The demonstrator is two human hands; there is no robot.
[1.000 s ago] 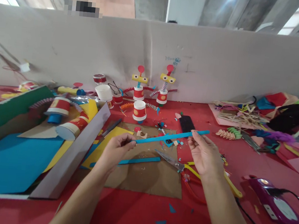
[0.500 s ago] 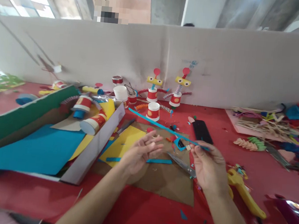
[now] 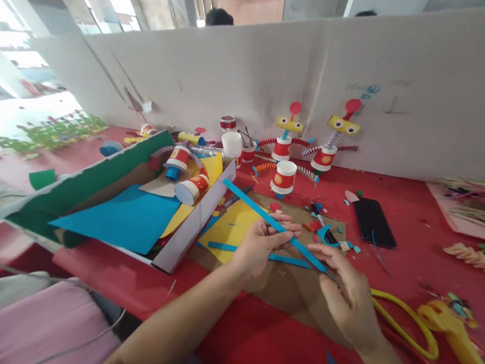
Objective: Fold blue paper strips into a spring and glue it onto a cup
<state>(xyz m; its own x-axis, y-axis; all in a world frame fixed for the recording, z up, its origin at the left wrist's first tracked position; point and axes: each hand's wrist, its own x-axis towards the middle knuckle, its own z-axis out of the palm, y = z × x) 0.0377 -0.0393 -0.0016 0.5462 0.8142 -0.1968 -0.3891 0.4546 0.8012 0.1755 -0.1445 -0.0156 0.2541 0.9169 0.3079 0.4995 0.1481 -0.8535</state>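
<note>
A long blue paper strip (image 3: 257,207) slants across in front of me, above the brown cardboard (image 3: 292,287). My left hand (image 3: 260,244) is closed on its middle, with the thumb on top and the fingers behind. At the strip's near right end is my right hand (image 3: 349,295), its thumb and fingers curved loosely around that end. Below, a second blue paper strip (image 3: 223,247) lies across a yellow paper sheet (image 3: 221,228) and the cardboard, partly hidden by my left hand. Blue and red scraps (image 3: 327,235) lie just behind my hands.
On the left, an open box (image 3: 195,223) holds blue paper (image 3: 122,222) and paper-cup figures. More cup figures (image 3: 284,177) stand against the white partition (image 3: 235,78). To the right are a black phone (image 3: 374,220) and a yellow glue gun (image 3: 459,340) with its cord.
My left hand has gone from open and empty to gripping the strip's middle. My right hand's hold at the end has loosened. The view has swung left, shifting everything rightward.
</note>
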